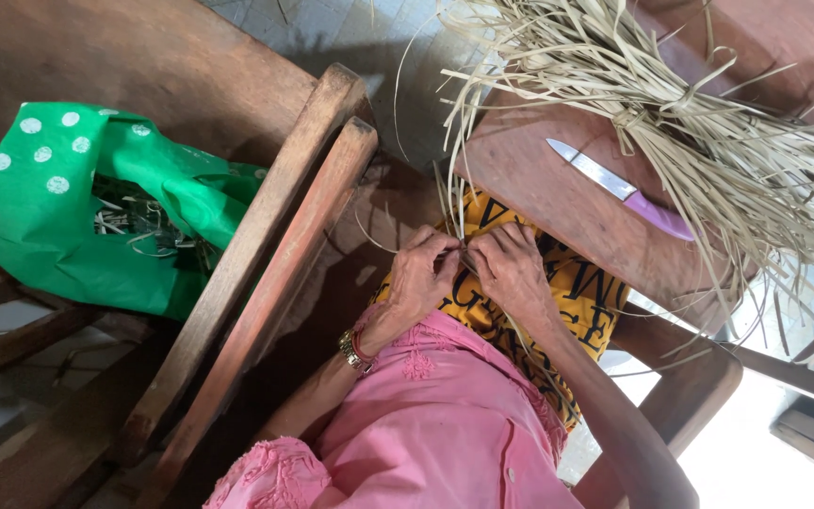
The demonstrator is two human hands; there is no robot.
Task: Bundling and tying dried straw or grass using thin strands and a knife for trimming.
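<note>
**Both hands pinch pale straw strips over the lap**

Pinched narrow, the grip of each hand closes on thin straw strips (464,247); left hand (423,273) and right hand (511,271) meet fingertip to fingertip above a yellow printed cloth (577,294) on the lap, just below the edge of the wooden tabletop (539,188). Largest nearby is a long wooden bench (143,57) at left, its slatted arm rails (275,254) running diagonally; on it sits a green bag with white dots (58,226), open and holding tangled strips. Across the tabletop spreads a big bundle of dried straw (708,123), strands hanging over the edge towards the hands; beside it lies a knife with a purple handle (624,191), blade pointing left. Pink clothing (445,424) covers the person; a gold watch (351,351) circles the left wrist.
</note>
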